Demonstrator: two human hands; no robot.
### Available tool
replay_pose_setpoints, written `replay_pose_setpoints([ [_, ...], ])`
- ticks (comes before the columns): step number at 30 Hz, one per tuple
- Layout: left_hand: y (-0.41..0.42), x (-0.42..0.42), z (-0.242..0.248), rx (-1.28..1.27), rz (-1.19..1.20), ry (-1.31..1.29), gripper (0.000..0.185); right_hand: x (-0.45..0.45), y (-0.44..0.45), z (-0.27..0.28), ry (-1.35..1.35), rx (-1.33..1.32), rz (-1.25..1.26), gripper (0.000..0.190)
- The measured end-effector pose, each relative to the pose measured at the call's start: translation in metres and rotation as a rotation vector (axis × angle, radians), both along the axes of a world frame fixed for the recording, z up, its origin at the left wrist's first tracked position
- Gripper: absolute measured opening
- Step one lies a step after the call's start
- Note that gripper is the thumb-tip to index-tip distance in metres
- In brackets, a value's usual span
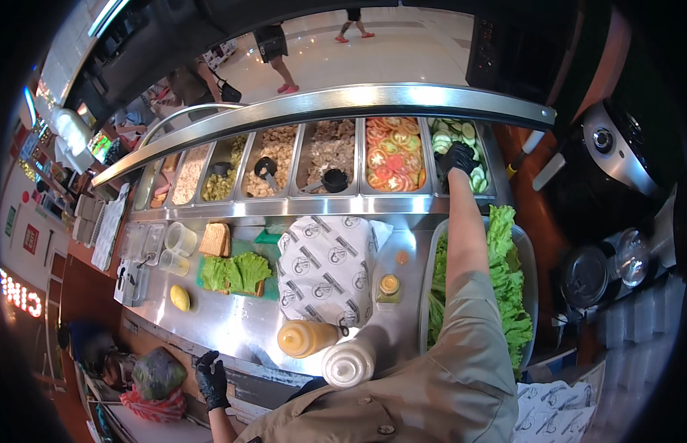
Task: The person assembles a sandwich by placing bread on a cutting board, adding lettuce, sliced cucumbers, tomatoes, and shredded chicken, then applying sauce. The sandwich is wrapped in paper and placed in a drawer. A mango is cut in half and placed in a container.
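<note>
My right hand (457,158), in a black glove, reaches into the steel pan of cucumber slices (468,132); its fingertips are hidden, so any hold cannot be told. My left hand (211,379), also gloved in black, hangs with fingers apart by the counter's front edge and holds nothing. On a green cutting board (269,252), lettuce leaves (236,273) lie over bread, with toasted bread slices (215,239) behind them. Printed wrapping paper (327,266) covers the counter's middle. Tomato slices (395,155) fill the pan just left of the cucumbers.
A tub of lettuce (509,277) stands under my right arm. Near the front are a yellow squeeze bottle (300,338) and a white-topped one (348,364). A yellow fruit (179,298) and plastic cups (180,239) are at left. A steel-edged guard (343,101) spans above the pans.
</note>
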State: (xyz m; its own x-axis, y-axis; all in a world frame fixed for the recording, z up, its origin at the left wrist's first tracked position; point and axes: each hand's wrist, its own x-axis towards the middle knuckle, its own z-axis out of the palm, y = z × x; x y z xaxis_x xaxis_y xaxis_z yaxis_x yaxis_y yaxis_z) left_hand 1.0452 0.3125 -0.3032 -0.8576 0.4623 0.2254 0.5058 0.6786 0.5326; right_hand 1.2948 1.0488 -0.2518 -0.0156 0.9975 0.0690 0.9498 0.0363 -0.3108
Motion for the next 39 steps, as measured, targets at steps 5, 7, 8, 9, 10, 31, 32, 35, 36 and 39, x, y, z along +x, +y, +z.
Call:
replay_pose_setpoints([
  [5, 0.003, -0.023, 0.002, 0.367, -0.013, -0.269, 0.024, 0.003, 0.015, -0.020, 0.180, 0.096, 0.122, 0.042],
  [7, 0.027, -0.035, 0.012, 0.981, 0.113, -0.793, 0.023, 0.013, 0.010, -0.012, 0.420, 0.158, 0.094, 0.039],
  [8, 0.043, -0.037, 0.020, 0.847, -0.024, -0.686, 0.023, 0.017, 0.004, -0.002, 0.641, 0.192, 0.213, 0.044],
  [9, 0.064, -0.039, 0.031, 0.724, -0.070, -0.608, 0.024, 0.017, -0.006, 0.011, 0.842, 0.175, 0.262, 0.050],
  [10, 0.086, -0.038, 0.044, 0.612, -0.094, -0.550, 0.024, 0.023, -0.020, 0.028, 1.012, -0.103, 0.397, 0.048],
  [31, 0.225, -0.130, 0.146, 1.304, -0.808, -2.093, 0.050, -0.261, -0.451, 0.174, 0.177, 0.550, 1.449, 0.044],
  [32, 0.216, -0.144, 0.142, 1.279, -0.832, -2.205, 0.048, -0.272, -0.461, 0.167, 0.165, 0.431, 1.386, 0.045],
  [35, 0.196, -0.175, 0.127, 1.152, -0.835, -1.853, 0.044, -0.299, -0.473, 0.146, 0.444, 0.044, 1.195, 0.043],
  [36, 0.190, -0.183, 0.121, 1.169, -0.868, -1.919, 0.044, -0.305, -0.469, 0.139, 0.585, -0.086, 1.115, 0.042],
  [39, 0.181, -0.196, 0.103, 1.067, -0.845, -1.826, 0.043, -0.320, -0.452, 0.109, 0.905, -0.404, 0.827, 0.030],
])
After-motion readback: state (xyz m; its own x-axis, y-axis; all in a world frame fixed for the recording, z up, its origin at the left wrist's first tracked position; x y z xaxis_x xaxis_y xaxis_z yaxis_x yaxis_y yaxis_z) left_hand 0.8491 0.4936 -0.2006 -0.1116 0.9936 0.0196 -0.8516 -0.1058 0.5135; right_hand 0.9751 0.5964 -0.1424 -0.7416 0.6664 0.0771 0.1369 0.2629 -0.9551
